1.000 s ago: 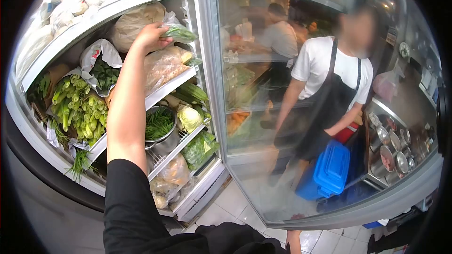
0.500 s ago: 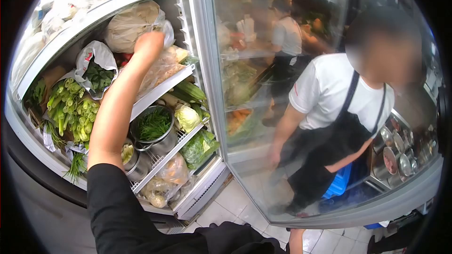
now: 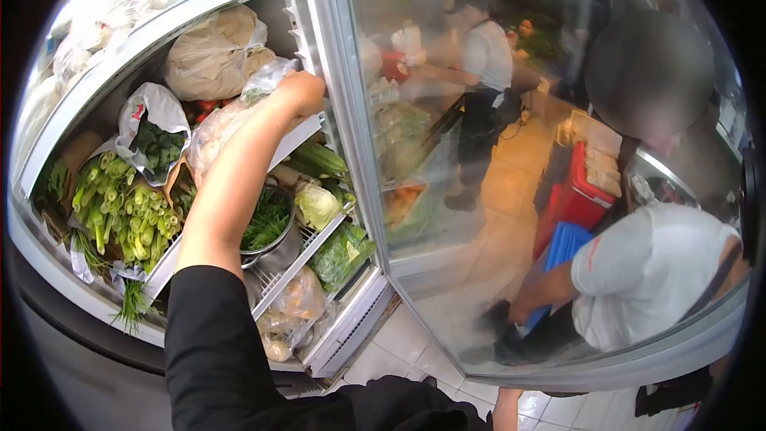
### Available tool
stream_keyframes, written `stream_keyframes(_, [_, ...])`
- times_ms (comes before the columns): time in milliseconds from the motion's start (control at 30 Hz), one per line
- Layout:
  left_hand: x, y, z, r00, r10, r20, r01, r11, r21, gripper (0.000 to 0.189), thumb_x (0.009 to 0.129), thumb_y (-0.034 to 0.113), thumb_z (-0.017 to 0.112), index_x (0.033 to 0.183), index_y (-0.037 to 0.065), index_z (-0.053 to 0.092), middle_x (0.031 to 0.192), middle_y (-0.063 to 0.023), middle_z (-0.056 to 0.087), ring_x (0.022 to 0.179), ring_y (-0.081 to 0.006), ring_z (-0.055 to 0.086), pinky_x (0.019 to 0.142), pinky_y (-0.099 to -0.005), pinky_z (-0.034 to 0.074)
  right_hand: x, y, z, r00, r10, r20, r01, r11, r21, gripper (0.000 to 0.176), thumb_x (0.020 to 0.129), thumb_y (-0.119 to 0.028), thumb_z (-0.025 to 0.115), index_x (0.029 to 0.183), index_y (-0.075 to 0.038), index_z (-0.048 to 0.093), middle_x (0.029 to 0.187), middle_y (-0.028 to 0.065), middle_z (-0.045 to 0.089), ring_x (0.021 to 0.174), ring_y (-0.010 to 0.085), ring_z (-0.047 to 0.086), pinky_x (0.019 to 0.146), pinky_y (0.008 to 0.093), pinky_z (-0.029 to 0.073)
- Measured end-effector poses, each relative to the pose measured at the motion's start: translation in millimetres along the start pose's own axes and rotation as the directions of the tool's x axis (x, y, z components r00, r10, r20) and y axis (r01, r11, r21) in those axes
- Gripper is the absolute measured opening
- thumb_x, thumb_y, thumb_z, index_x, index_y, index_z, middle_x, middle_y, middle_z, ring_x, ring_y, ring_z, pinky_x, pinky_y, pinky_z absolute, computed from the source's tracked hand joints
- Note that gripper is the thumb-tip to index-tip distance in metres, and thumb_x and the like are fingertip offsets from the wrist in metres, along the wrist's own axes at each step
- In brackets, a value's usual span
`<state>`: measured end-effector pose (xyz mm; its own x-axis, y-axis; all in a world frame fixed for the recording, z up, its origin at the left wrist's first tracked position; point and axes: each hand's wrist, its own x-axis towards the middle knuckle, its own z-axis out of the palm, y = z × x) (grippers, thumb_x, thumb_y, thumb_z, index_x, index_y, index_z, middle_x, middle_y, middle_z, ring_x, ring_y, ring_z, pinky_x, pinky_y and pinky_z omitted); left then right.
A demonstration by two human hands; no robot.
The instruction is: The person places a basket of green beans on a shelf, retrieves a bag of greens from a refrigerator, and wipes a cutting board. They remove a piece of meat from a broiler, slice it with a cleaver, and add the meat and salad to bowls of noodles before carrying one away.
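Note:
My left hand (image 3: pixel 303 94) reaches into the upper shelf of an open glass-door refrigerator, its fingers curled at the neck of a clear plastic bag (image 3: pixel 267 78) with pale contents. Behind lies a large tied bag of beige food (image 3: pixel 214 52). To the left are a white bag of leafy greens (image 3: pixel 157 144) and a bunch of cut green stalks (image 3: pixel 132 203). My right hand (image 3: pixel 507 409) shows only in part at the lower edge of the glass door (image 3: pixel 479 303); its fingers are hidden.
Lower shelves hold a metal pot of herbs (image 3: pixel 270 231), a cabbage (image 3: pixel 317 206) and bagged vegetables (image 3: pixel 339 255). Beyond the glass, one co-worker (image 3: pixel 654 279) bends at a blue crate (image 3: pixel 565 251) near a red cooler (image 3: pixel 581 199). Another person (image 3: pixel 483 56) stands farther back.
My left hand has moved right, from the large beige bag to the clear bag's neck. Beyond the glass, the nearer co-worker has bent down towards the blue crate.

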<state>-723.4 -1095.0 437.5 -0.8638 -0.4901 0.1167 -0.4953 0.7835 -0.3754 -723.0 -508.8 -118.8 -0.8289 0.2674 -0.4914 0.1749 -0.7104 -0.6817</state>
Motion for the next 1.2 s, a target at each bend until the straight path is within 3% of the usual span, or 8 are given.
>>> stream_keyframes(133, [21,1,3,0.999,0.003,0.044,-0.012,0.982,0.19,0.033,0.065,0.013,0.064,0.097,0.008,0.071,0.105,-0.0142,0.067,0.102,-0.0288,0.063,0.084,-0.0415,0.044,-7,3,0,0.999,-0.03,-0.036,0.03,1.0,0.0,0.018,0.09,-0.029,0.048,0.085,-0.012,0.051,0.071,0.0036,0.051,0.064,0.0186,0.051,0.059,0.0312,0.044])
stream_keyframes(200, [32,-2,3,0.968,-0.046,0.247,-0.051,0.927,0.373,0.046,0.065,0.016,0.066,0.111,0.019,0.065,0.105,-0.0081,0.067,0.104,-0.0265,0.061,0.084,-0.0421,0.046,-12,3,-1,0.998,-0.042,-0.045,0.041,0.999,-0.004,0.018,0.089,-0.029,0.048,0.085,-0.012,0.051,0.071,0.0036,0.051,0.064,0.0186,0.051,0.059,0.0313,0.044])
stream_keyframes(367, [29,-10,1,0.96,0.082,0.269,-0.179,0.916,0.359,0.063,0.06,0.015,0.069,0.121,0.028,0.058,0.112,-0.0022,0.065,0.102,-0.0254,0.062,0.082,-0.0416,0.047,-23,8,-5,0.996,-0.054,-0.068,0.054,0.999,0.001,0.018,0.089,-0.029,0.049,0.086,-0.012,0.052,0.071,0.0037,0.051,0.065,0.0187,0.051,0.059,0.0314,0.044])
stream_keyframes(667, [9,-33,-4,0.965,0.243,0.096,-0.257,0.949,0.183,0.056,0.059,0.018,0.07,0.114,0.019,0.058,0.098,-0.0113,0.065,0.095,-0.0309,0.063,0.078,-0.0407,0.05,-34,11,-10,0.993,-0.073,-0.092,0.077,0.996,0.037,0.018,0.089,-0.029,0.049,0.087,-0.012,0.052,0.072,0.004,0.052,0.065,0.0189,0.051,0.059,0.0317,0.044])
stream_keyframes(867, [25,-29,-2,0.933,0.236,0.271,-0.281,0.949,0.14,0.066,0.059,0.01,0.068,0.123,0.018,0.055,0.106,-0.0138,0.065,0.095,-0.0318,0.062,0.078,-0.04,0.05,-28,11,-6,0.989,-0.099,-0.106,0.101,0.995,0.01,0.018,0.089,-0.03,0.049,0.087,-0.012,0.052,0.072,0.0041,0.052,0.065,0.019,0.051,0.06,0.0319,0.044])
stream_keyframes(967, [33,-23,1,0.878,0.217,0.426,-0.357,0.891,0.281,0.072,0.059,0.01,0.067,0.129,0.019,0.052,0.102,-0.0173,0.065,0.093,-0.033,0.063,0.077,-0.0406,0.05,-26,11,-9,0.988,-0.103,-0.118,0.105,0.994,0.011,0.018,0.089,-0.03,0.049,0.088,-0.012,0.053,0.072,0.0042,0.053,0.065,0.019,0.052,0.06,0.0319,0.044])
stream_keyframes(1067, [27,-39,-4,0.925,0.269,0.267,-0.322,0.929,0.181,0.07,0.058,0.008,0.068,0.127,0.015,0.054,0.103,-0.0184,0.065,0.094,-0.033,0.063,0.078,-0.0402,0.05,-24,11,-10,0.986,-0.105,-0.126,0.108,0.994,0.015,0.018,0.089,-0.03,0.05,0.088,-0.011,0.053,0.073,0.0042,0.053,0.065,0.0191,0.052,0.06,0.032,0.044])
stream_keyframes(1200, [10,-58,-17,0.977,0.21,0.042,-0.201,0.966,-0.161,0.066,0.061,0.011,0.073,0.124,0.011,0.055,0.102,-0.0189,0.064,0.097,-0.032,0.062,0.08,-0.0382,0.05,-22,8,-5,0.988,-0.106,-0.116,0.107,0.994,0.0,0.019,0.088,-0.03,0.05,0.089,-0.011,0.053,0.073,0.0043,0.053,0.065,0.0191,0.052,0.06,0.0321,0.044])
